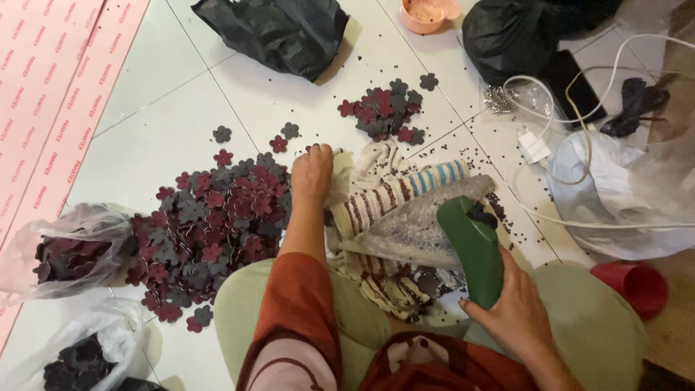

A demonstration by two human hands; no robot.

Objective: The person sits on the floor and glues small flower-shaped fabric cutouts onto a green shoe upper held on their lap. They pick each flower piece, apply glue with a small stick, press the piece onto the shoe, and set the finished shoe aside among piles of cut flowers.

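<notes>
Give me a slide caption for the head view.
Seated on floor: left hand on striped cloth, right hand gripping green iron, beside flower cutouts.

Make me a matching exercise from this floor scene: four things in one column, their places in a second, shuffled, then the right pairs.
Things:
1. green tool
2. big pile of flower cutouts
3. red cup
4. peach bowl

Places:
A. top edge, centre-right
B. in the right hand
C. beside the left hand
D. far right, on the floor

Pairs: 1-B, 2-C, 3-D, 4-A
</notes>
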